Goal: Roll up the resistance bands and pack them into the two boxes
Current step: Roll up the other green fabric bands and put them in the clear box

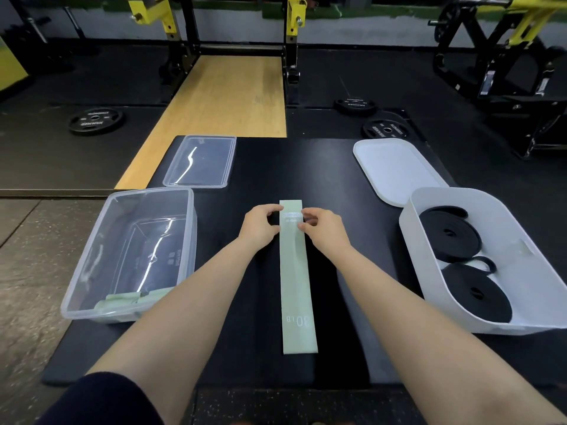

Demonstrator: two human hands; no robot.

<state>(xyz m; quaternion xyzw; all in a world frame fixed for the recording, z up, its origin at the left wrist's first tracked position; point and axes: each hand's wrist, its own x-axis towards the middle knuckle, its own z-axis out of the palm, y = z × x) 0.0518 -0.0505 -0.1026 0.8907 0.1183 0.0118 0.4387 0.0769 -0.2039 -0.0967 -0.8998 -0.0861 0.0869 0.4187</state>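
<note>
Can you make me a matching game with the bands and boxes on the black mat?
Things:
1. Flat pale green resistance band
2. Rolled black resistance bands
3. Clear plastic lid
4. White plastic lid

Places:
A. Inside the white box
B. Behind the clear plastic box
C. Stretched out in the mat's middle
D. Behind the white box

Pairs: 1-C, 2-A, 3-B, 4-D
</note>
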